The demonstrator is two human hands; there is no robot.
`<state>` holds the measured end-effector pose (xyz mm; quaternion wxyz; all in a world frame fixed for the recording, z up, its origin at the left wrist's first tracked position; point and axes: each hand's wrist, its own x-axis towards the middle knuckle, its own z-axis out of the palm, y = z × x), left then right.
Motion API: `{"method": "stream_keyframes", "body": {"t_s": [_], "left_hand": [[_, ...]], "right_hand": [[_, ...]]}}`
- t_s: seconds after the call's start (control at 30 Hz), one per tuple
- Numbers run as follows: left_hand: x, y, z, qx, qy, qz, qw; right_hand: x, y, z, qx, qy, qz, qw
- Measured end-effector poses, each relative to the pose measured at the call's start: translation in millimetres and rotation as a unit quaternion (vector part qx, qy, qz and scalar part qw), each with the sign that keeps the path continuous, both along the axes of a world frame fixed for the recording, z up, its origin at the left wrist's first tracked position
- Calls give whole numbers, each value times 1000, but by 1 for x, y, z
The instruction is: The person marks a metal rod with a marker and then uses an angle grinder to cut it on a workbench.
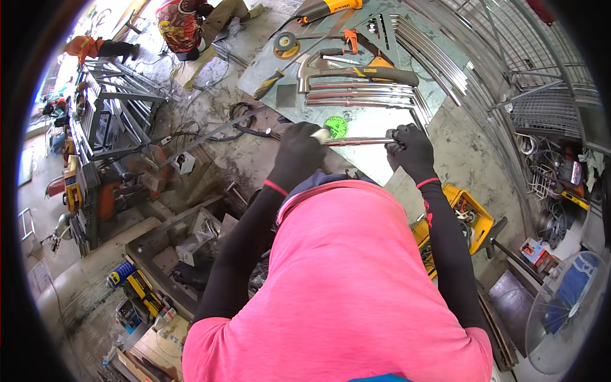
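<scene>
Shiny metal tube (364, 141), held just in front of the wearer's chest, over the near part of a pale surface (372, 162); long axis runs L–R, approx. level, one end toward each side. Both hands, in blk gloves, are curled narrow around it: L hand (298, 156) at the left end, w/ a small pale item at its fingertips, too unclear to name; R hand (410, 149) at the right end. Green disc (336, 127) lies just beyond the tube, nearer the L hand. Farther back, a bundle of similar tubes (363, 95) lies roughly parallel, w/ a hammer (356, 72) lying just past it, crowding that area; dark square plate (286, 96) to its left. Beyond: orange clamp (351, 42), grinding disc (286, 43), yellow power tool (328, 9); long rods (433, 57) slant along the right. Yellow toolbox (485, 219) sits beside the R forearm; fan (566, 312) at lower R. Steel frames (121, 97) stand far L, near a seated co-worker (180, 25).
</scene>
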<state>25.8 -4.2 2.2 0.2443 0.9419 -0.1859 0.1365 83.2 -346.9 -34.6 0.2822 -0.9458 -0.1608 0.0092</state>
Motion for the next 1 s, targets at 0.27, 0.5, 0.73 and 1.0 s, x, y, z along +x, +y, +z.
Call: {"method": "stream_keyframes", "body": {"t_s": [0.27,0.5,0.73,1.0], "left_hand": [[-35,82,-16,-287,297,312,855],[-24,33,-39,-328,357,197,852],[0,-23,-7,-385,406,167,812],[4,-26,-33,-349,363,164,848]], "right_hand": [[4,1,5,-7,-39,27,999],[5,-2,0,-51,-162,91,981],[10,-9,-3,-11,-133,107,985],[7,-37,12,-12,-97,110,989]]}}
